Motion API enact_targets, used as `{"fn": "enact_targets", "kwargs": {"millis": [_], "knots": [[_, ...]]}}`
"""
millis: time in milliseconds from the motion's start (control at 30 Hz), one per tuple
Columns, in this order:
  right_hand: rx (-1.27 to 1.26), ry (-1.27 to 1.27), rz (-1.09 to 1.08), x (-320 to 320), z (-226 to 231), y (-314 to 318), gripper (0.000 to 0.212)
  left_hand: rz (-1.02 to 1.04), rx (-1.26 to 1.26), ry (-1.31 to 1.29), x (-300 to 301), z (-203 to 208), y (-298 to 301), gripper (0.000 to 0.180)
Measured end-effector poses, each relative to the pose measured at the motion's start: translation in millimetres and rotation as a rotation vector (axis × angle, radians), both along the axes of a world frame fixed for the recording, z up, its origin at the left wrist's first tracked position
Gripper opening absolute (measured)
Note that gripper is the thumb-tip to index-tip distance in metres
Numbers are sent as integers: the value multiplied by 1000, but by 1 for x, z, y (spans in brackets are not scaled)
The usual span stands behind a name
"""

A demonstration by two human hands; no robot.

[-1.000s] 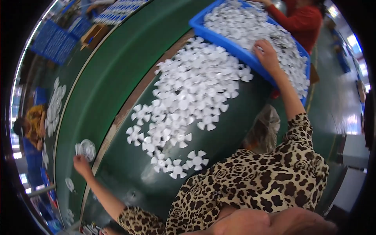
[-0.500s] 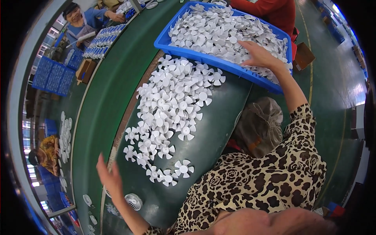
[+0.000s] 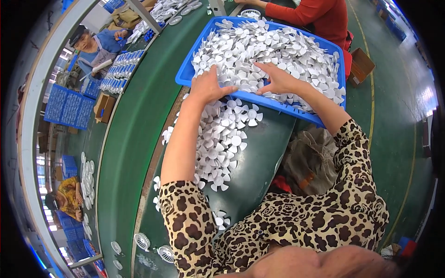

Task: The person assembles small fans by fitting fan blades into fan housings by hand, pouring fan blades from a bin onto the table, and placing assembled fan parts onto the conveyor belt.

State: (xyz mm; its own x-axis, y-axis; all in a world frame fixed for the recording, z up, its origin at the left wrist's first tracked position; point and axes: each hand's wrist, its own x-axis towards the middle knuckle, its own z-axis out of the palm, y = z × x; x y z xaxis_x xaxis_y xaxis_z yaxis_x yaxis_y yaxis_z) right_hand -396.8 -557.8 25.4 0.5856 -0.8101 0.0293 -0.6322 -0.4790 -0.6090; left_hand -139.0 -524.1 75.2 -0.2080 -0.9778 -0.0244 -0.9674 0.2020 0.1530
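A blue plastic bin (image 3: 184,70) stands at the far end of the table, heaped with small white fan blades (image 3: 252,48). My left hand (image 3: 207,86) reaches over the bin's near rim, its fingers at the heap and its thumb spread aside. To the right of it, my right hand (image 3: 279,80) hovers at the near part of the heap, thumb and fingers apart. I see nothing held in either hand. On the table in front of the bin lies a loose pile of white fan blades (image 3: 221,139), partly hidden behind my left forearm.
White round fan grilles (image 3: 166,253) lie at the table's near left. A green conveyor belt (image 3: 125,153) runs along the left, with two people beyond it. A person in a red sleeve (image 3: 301,14) sits behind the bin. A sack (image 3: 309,160) is right of the table.
My left hand has moved from the near left of the table up to the bin. My right hand has shifted left over the heap. The view has tilted slightly.
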Motion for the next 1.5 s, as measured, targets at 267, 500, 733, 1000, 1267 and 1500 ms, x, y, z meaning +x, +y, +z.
{"fn": "enact_targets", "kwargs": {"millis": [267, 500, 733, 1000, 1267, 1500], "knots": [[176, -198, -98, 7, -3, -6, 98, 105, 132, 154, -15, -10, -24, 109], [534, -491, -137, 8, 22, 8, 91, -116, 103, 444, -9, -14, -10, 108], [359, -501, -151, 22, 7, -1, 93, -56, 25, 337, -36, -19, -15, 100], [485, -600, -106, 16, 33, 2, 88, -168, -195, 533, -45, -19, -7, 81], [168, -417, -63, 24, 73, 9, 86, -290, -507, 661, -39, 10, 14, 74], [371, -504, 325, 130, 76, 95, 68, -55, -596, 592, 47, 15, 166, 72]]}}
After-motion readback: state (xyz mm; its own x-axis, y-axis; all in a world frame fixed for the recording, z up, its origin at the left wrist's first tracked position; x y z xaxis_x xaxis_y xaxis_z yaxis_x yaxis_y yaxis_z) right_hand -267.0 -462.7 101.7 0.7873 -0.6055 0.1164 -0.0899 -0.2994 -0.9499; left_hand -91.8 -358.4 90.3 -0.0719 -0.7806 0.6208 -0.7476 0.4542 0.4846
